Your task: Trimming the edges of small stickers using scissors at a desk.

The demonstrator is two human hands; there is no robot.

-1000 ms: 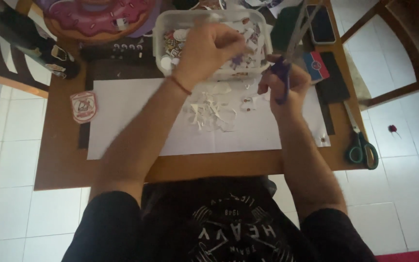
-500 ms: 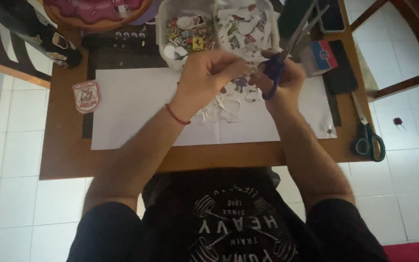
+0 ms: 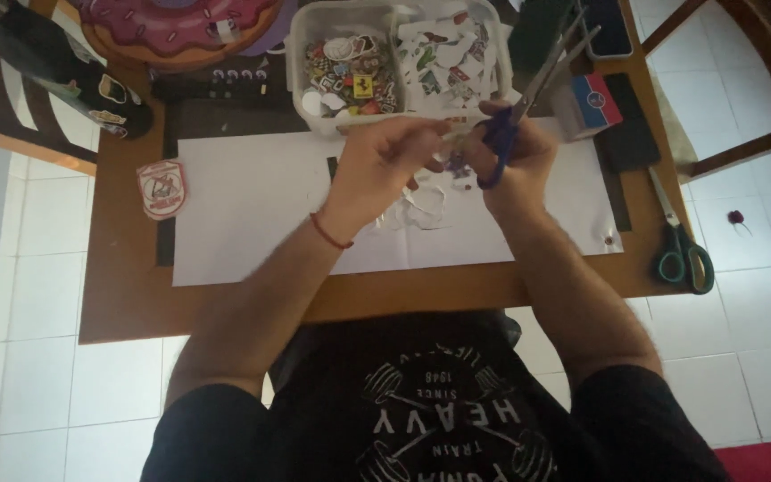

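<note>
My right hand (image 3: 515,165) grips blue-handled scissors (image 3: 528,94) whose blades point up and to the right, slightly parted. My left hand (image 3: 385,165) is closed around a small piece of paper, a sticker cut-out (image 3: 455,162), held between both hands; the piece is mostly hidden by fingers. Both hands hover above a white sheet of paper (image 3: 252,210) on the wooden table (image 3: 127,303). White paper scraps (image 3: 421,210) lie on the sheet under my hands. Just beyond stands a clear plastic box (image 3: 301,67) filled with stickers and cut-outs.
Green-handled scissors (image 3: 684,254) lie at the table's right edge. A shield-shaped sticker (image 3: 161,187) sits left of the sheet. A doughnut-shaped pad (image 3: 180,27) and a dark bottle (image 3: 64,85) are at the back left. A small red and blue box (image 3: 595,100) and a black case (image 3: 631,134) lie at the right.
Both hands have drawn closer together and lifted off the scraps. The left hand came back from the plastic box with a small piece. The view shifted slightly.
</note>
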